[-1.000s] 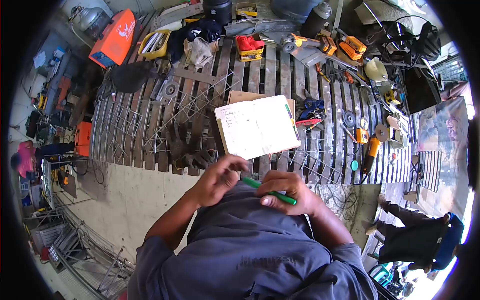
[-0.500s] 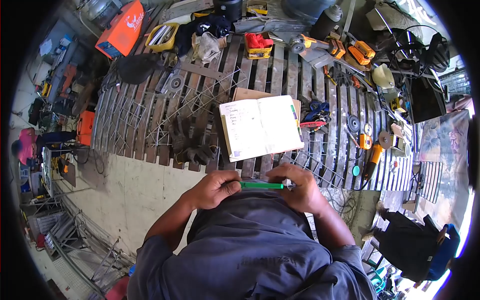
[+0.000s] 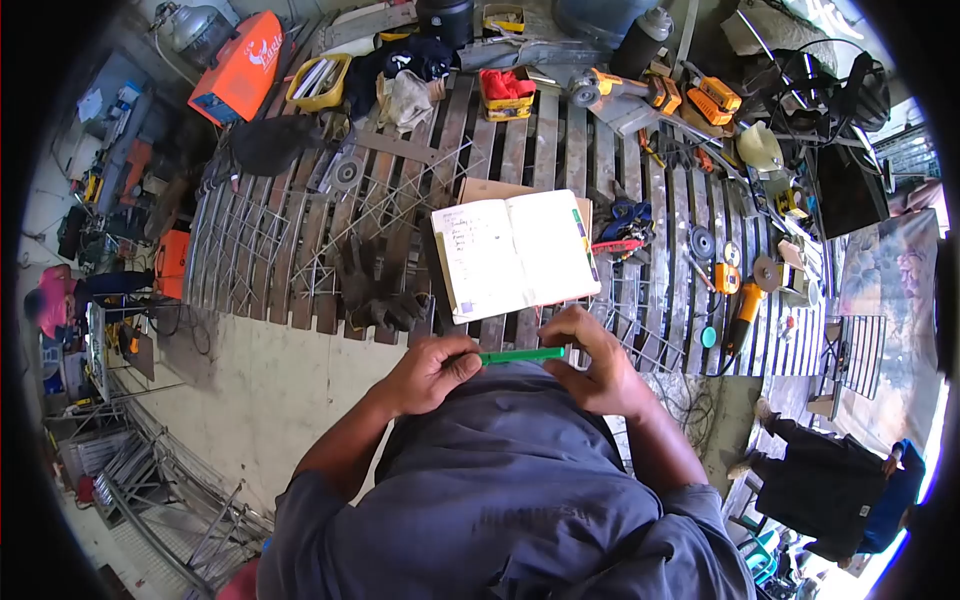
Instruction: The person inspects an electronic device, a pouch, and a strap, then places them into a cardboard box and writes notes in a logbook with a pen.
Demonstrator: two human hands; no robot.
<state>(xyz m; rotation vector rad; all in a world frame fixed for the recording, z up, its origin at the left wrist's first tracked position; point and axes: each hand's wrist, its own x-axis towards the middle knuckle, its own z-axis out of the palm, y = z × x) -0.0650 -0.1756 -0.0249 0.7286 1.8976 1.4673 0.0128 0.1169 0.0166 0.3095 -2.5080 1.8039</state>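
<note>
My left hand [image 3: 432,374] is closed round one end of a green pen [image 3: 524,355], which points to the right in front of my shirt. Near the pen's free end is my right hand [image 3: 596,364], its thumb and forefinger apart and curved around the tip without closing on it. Just beyond both hands, an open notebook [image 3: 545,250] with handwriting on its left page lies on the slatted metal table [image 3: 545,150]. Dark gloves [image 3: 375,290] rest left of the notebook.
Angle grinders [image 3: 745,318], a yellow tool battery [image 3: 715,98] and discs lie on the table's right side. Wire mesh [image 3: 250,245] covers part of the left. An orange machine [image 3: 238,65] stands at the back left. Other people [image 3: 825,485] are at the right and far left.
My right thumb and forefinger have opened wider around the pen's free end. The pen now tilts slightly up toward the right, still in my left hand. The view has shifted slightly.
</note>
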